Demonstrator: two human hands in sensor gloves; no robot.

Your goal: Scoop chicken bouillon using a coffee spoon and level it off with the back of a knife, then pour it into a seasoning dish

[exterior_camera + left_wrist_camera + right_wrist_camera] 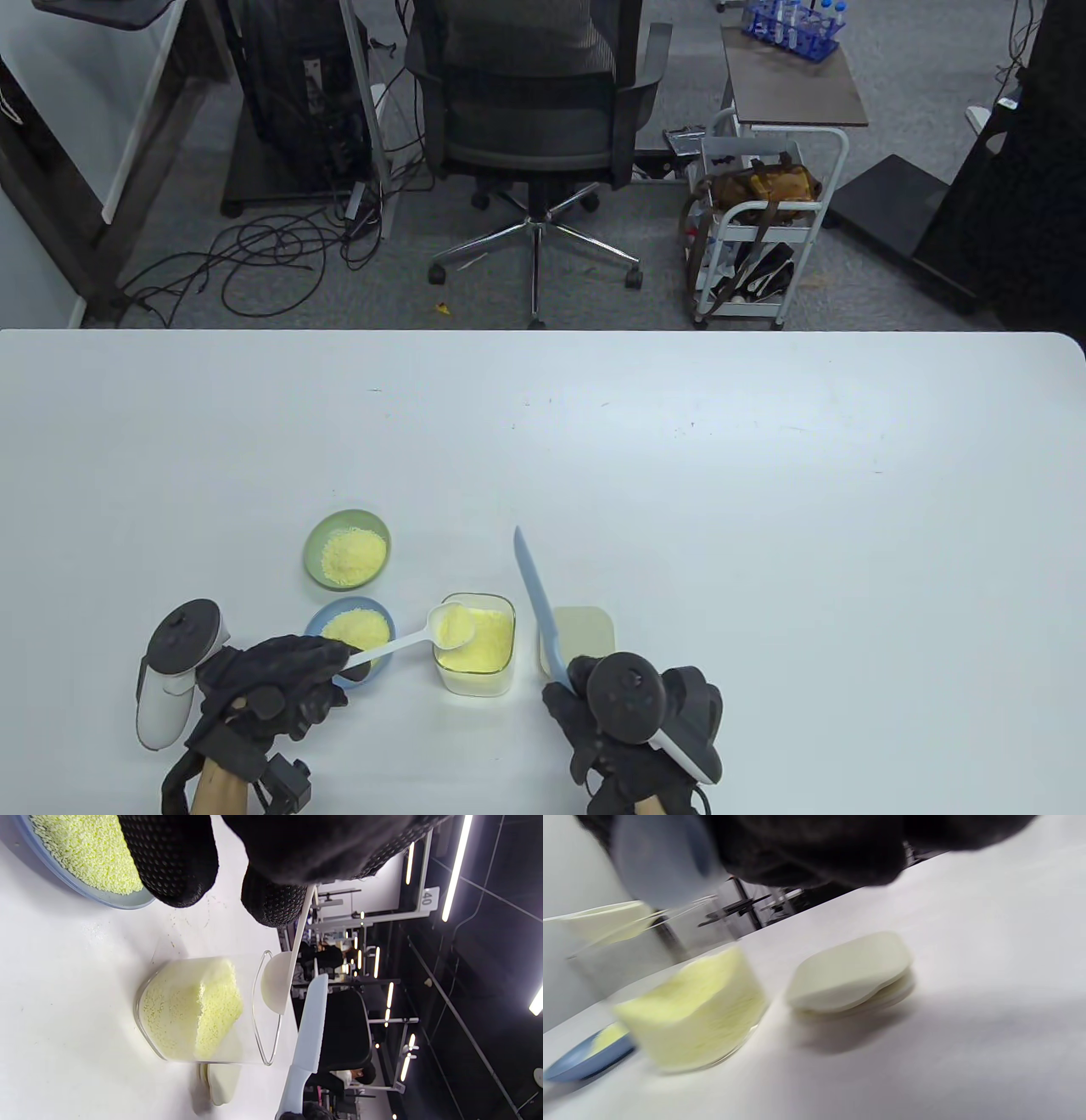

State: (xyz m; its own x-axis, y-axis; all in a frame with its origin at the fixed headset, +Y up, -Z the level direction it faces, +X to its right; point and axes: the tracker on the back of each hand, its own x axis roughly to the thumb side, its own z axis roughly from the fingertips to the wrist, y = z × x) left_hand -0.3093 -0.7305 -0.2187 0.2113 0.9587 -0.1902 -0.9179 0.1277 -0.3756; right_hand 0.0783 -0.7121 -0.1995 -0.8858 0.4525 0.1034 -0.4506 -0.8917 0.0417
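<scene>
Now knife point(536, 598) tip far-left, spoon point(416, 637) bowl right

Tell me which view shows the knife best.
Table view: the whole knife shows, blade pointing away, handle in the right hand. Left wrist view shows most of it edge-on; right wrist view shows only a blurred piece.

Small round dishes of yellow granules: two, green point(348, 550) and blue point(349, 628), by my left fingers
Clear square plastic tub point(475, 645): one
White plastic spoon point(424, 635): one
Pale blue plastic knife point(538, 604): one
Cream square lid point(579, 638): one
</scene>
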